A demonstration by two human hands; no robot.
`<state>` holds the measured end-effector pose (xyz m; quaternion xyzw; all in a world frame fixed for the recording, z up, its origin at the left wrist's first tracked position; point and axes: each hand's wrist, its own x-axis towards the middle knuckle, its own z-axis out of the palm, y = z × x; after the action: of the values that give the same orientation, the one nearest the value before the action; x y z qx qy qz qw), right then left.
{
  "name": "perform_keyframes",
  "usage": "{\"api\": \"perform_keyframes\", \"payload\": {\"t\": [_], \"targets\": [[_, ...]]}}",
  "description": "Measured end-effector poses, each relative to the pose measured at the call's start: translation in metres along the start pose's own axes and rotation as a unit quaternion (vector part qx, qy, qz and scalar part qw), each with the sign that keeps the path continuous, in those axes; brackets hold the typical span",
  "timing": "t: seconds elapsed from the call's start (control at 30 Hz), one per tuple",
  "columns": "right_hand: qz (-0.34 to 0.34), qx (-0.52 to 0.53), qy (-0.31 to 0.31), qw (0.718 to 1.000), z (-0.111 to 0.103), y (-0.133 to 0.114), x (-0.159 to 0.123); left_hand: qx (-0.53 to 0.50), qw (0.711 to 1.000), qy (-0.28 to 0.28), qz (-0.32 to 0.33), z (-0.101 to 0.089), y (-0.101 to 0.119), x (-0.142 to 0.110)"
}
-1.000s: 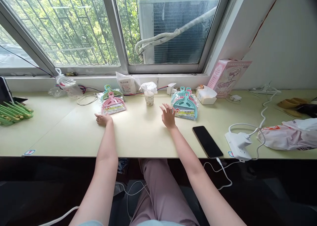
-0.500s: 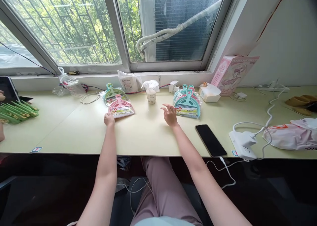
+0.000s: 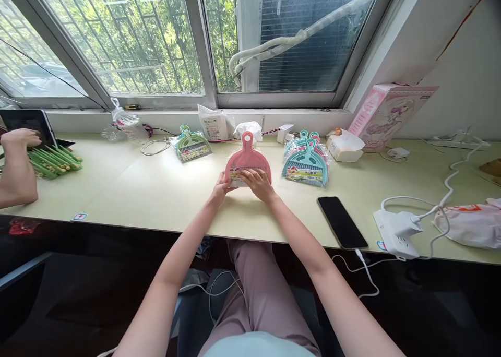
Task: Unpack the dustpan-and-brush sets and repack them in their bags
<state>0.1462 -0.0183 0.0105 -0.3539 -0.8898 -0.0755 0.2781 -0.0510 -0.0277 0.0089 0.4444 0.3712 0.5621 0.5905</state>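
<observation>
A pink mini dustpan set (image 3: 247, 158) in clear wrapping stands upright, handle up, at the middle of the pale desk (image 3: 156, 190). My left hand (image 3: 219, 190) grips its lower left edge and my right hand (image 3: 258, 182) grips its lower right edge over the label. A green dustpan set (image 3: 190, 144) lies to the left near the window sill. A stack of teal and pink dustpan sets (image 3: 306, 162) lies to the right of my hands.
A black phone (image 3: 342, 222) and a white power strip (image 3: 396, 228) with cables lie at right, beside a white bag (image 3: 469, 225). A pink box (image 3: 387, 114) leans on the wall. Another person's arm (image 3: 18, 169) rests by green sticks (image 3: 52, 161) at far left.
My left hand pulled the pink dustpan set from the left pile to the desk's middle and stood it up. My right hand came in and took hold of its other edge.
</observation>
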Motion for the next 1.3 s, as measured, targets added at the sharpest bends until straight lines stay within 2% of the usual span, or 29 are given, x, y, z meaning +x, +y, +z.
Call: {"api": "perform_keyframes", "payload": {"t": [0.07,0.17,0.3,0.4,0.7,0.87,0.97,1.1,1.2,1.27,1.3], "targets": [[-0.007,0.029,-0.022,0.999,-0.004,0.004,-0.002,-0.003,0.999,-0.043,-0.015,-0.002,0.006,-0.001],[-0.007,0.071,-0.044,0.997,-0.010,0.003,-0.003,0.002,0.997,-0.074,-0.028,-0.008,0.010,-0.002],[-0.039,0.095,-0.071,0.992,-0.015,-0.004,-0.003,0.005,0.996,-0.048,-0.078,-0.013,0.008,-0.001],[-0.085,0.061,-0.091,0.990,-0.012,-0.009,-0.003,-0.015,0.995,-0.044,-0.093,-0.014,0.006,0.001],[-0.113,-0.101,0.000,0.988,0.011,-0.001,-0.002,-0.115,0.989,0.056,-0.070,-0.024,0.003,0.012],[-0.133,-0.102,0.036,0.985,0.015,0.003,-0.004,-0.147,0.984,0.077,-0.060,-0.028,0.001,0.015],[-0.132,-0.075,0.027,0.988,0.013,0.003,-0.004,-0.155,0.984,0.073,-0.049,-0.029,0.001,0.015],[-0.085,-0.005,-0.032,0.996,0.012,0.000,-0.003,-0.167,0.981,0.092,-0.028,-0.030,0.003,0.015],[0.017,0.099,-0.044,0.994,0.017,-0.003,-0.001,-0.174,0.977,0.121,-0.003,-0.030,0.004,0.014],[0.110,0.201,-0.015,0.973,0.023,-0.002,0.001,-0.178,0.976,0.127,0.011,-0.030,0.005,0.013],[0.158,0.260,0.002,0.953,0.026,-0.001,0.002,-0.179,0.976,0.124,0.014,-0.030,0.005,0.013]]}}
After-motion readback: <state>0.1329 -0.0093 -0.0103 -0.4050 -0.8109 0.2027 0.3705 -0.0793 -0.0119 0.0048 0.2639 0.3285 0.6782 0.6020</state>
